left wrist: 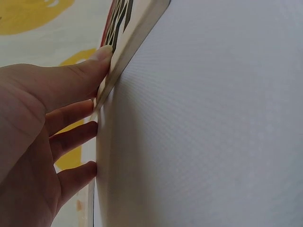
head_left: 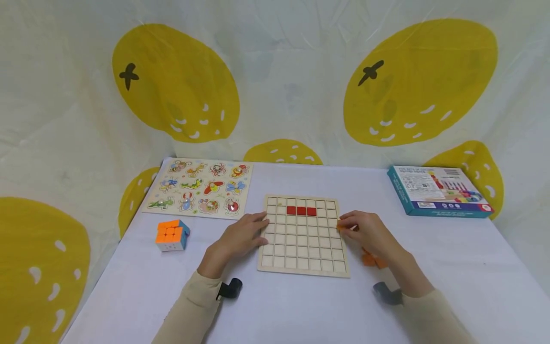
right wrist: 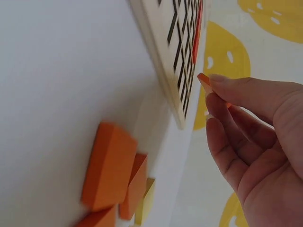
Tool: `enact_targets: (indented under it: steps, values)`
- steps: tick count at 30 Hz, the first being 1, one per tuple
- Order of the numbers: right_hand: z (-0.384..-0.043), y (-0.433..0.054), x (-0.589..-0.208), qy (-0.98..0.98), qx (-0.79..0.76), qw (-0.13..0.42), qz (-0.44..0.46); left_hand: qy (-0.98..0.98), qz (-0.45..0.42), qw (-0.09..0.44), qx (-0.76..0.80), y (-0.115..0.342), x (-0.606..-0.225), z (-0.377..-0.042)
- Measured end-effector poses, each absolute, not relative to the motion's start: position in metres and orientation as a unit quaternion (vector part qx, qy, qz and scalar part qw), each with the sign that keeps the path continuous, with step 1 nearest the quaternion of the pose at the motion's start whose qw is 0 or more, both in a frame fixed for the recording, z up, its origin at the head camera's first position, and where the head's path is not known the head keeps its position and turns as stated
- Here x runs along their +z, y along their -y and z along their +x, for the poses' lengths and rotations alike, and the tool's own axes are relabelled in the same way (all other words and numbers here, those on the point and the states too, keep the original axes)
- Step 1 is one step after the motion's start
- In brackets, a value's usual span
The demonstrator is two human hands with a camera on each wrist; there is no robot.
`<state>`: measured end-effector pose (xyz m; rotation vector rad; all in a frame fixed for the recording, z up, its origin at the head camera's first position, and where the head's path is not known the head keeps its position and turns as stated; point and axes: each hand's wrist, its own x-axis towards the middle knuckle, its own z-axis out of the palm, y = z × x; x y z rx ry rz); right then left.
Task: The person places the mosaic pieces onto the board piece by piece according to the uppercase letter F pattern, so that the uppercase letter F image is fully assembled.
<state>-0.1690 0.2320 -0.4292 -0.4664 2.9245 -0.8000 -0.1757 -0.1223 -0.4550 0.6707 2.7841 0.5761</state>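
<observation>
Left hand (head_left: 241, 236), spread, touches the board (head_left: 302, 240); right hand (head_left: 368, 232) pinches an orange tile (right wrist: 204, 79).

Grid board (head_left: 302, 239), centre frame: pale wood, dark lines; three red tiles (head_left: 301, 210). Orange tiles (head_left: 368, 260), lower right. Cube (head_left: 171, 234), left: orange, white, blue. Backdrop (head_left: 292, 95): whitish, yellow motifs.
</observation>
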Motion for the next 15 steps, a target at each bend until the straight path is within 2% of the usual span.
enact_targets:
  steps: [15]
  values:
    - [-0.18, -0.18, -0.425, -0.938, -0.292, 0.023, -0.184, -0.948, 0.227, 0.113, 0.19, 0.123, -0.457, -0.177]
